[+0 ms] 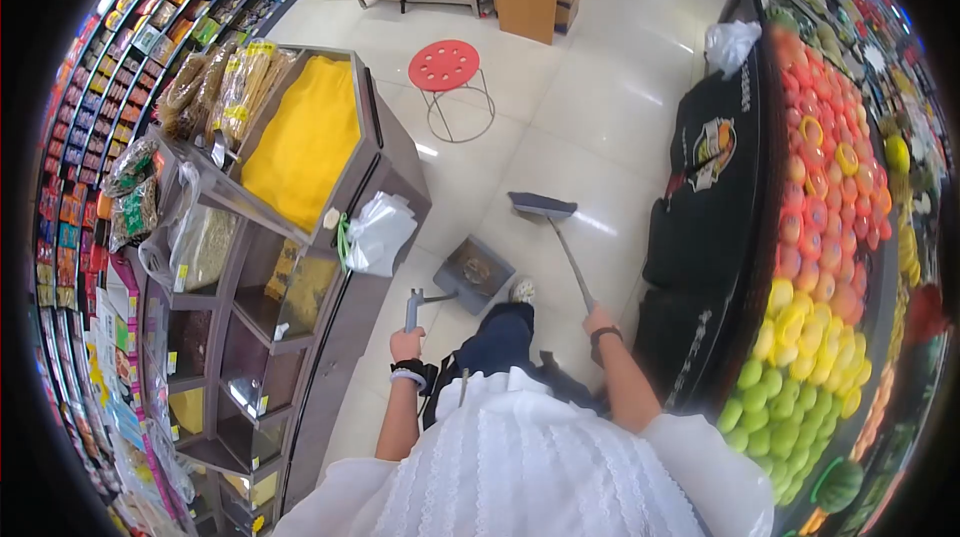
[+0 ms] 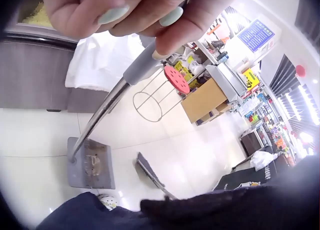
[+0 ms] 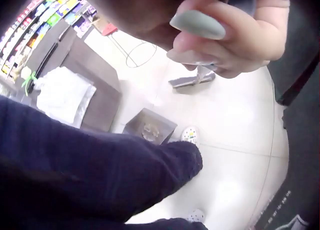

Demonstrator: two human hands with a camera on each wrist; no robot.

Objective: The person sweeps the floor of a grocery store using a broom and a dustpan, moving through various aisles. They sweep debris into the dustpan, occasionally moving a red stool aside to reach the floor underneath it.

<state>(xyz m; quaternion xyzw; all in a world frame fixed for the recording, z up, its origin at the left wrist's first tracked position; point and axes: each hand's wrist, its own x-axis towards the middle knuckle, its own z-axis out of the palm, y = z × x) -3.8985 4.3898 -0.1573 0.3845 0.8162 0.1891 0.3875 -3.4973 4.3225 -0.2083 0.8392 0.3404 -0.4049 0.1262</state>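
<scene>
My left hand (image 1: 406, 344) grips the grey handle (image 2: 142, 65) of a long-handled dustpan. The grey pan (image 1: 474, 275) rests on the tiled floor near my shoe, with some brownish debris inside. In the left wrist view the fingers (image 2: 150, 12) curl around the handle top. My right hand (image 1: 600, 322) grips the stick of a broom, fingers wrapped about it in the right wrist view. The grey broom head (image 1: 543, 204) lies at the floor ahead and to the right of the pan, apart from it.
A red stool (image 1: 445, 67) stands ahead. At left is a bulk-goods shelf (image 1: 390, 177) with white plastic bags (image 1: 380, 234) hung on its corner. A fruit display (image 1: 815, 237) with dark cloth sides (image 1: 705, 177) runs along the right. A brown box-like stand (image 1: 525, 2) stands farther off.
</scene>
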